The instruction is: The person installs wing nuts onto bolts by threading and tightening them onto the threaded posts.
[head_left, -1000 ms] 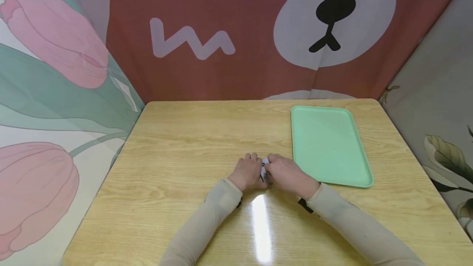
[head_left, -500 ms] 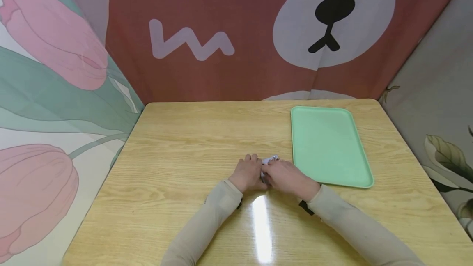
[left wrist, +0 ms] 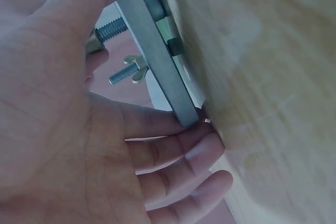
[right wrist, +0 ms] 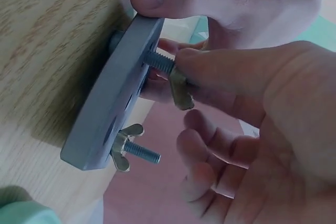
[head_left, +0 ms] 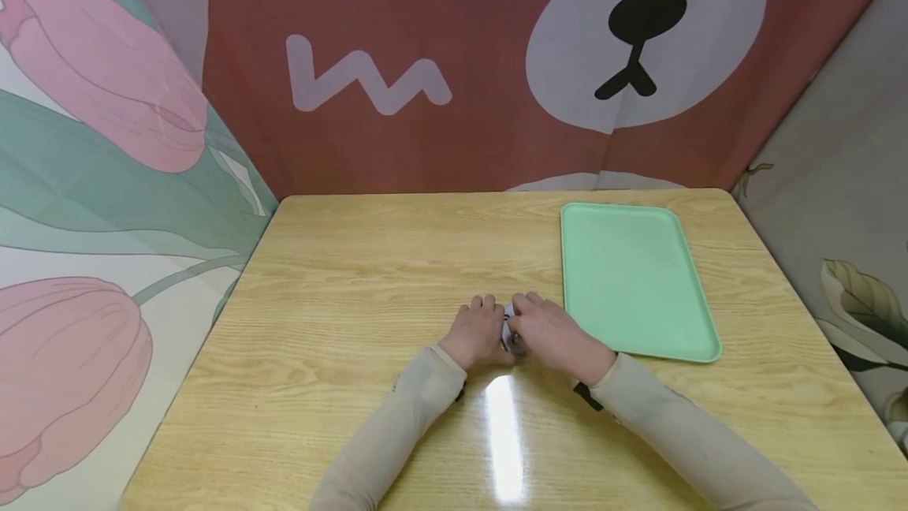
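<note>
Near the middle of the table, my left hand (head_left: 477, 331) holds one end of a grey metal bar (right wrist: 113, 93) between thumb and fingers. Two threaded bolts pass through the bar, their heads on the side facing the tabletop. A wing nut (right wrist: 181, 90) sits toward the end of one bolt (right wrist: 159, 61), and the thumb and finger of my right hand (head_left: 553, 335) pinch it. On the other bolt (right wrist: 144, 152), a second wing nut (right wrist: 121, 148) lies close against the bar. From the head view, both hands cover most of the bar.
A light green tray (head_left: 638, 282) lies on the wooden table (head_left: 355, 259), just right of my right hand. Printed cloths (head_left: 482, 140) hang behind the table and along both sides.
Half a second ago my right fingers were drawn in, baring a pale part above them; now they reach forward over it, as one second ago. My left hand stays put.
</note>
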A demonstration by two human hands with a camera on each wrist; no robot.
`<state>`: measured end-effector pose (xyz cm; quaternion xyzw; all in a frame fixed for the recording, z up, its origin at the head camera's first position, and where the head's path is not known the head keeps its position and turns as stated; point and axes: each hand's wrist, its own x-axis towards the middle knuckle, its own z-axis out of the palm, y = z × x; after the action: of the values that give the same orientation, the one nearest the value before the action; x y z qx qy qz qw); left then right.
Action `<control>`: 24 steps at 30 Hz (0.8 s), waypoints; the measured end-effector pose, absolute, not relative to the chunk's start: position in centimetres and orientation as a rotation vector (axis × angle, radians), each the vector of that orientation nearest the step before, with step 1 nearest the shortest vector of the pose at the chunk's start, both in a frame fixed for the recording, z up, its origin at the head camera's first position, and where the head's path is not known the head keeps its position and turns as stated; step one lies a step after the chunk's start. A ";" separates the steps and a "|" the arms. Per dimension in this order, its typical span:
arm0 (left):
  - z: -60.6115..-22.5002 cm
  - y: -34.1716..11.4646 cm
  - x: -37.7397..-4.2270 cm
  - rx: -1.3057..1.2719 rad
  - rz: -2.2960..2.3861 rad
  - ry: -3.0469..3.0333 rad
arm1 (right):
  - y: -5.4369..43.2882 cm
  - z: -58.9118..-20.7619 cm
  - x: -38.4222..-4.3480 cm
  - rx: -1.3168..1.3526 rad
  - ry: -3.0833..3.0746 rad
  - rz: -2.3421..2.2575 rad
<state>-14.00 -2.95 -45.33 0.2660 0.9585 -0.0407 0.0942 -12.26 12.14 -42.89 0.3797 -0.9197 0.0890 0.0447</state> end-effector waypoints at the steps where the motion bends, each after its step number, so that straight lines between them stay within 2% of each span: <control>1: -45.4 -2.9 -14.0 0.788 -0.120 2.844 | 12.1 -42.9 -12.3 1.144 -2.824 0.279; 7: -45.4 -2.9 -14.0 0.784 -0.088 2.854 | 11.7 -43.0 -12.2 1.044 -2.958 0.377; 17: -45.6 -3.0 -14.1 0.769 -0.088 2.854 | 11.9 -42.7 -11.9 1.197 -2.934 0.311; 24: -45.6 -2.9 -14.0 0.773 -0.106 2.867 | 12.0 -42.6 -11.9 1.124 -2.984 0.282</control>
<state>-14.00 -2.94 -45.58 0.2594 0.9614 -0.0356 0.0849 -11.86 12.00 -42.62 0.3510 -0.9318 0.0881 -0.0297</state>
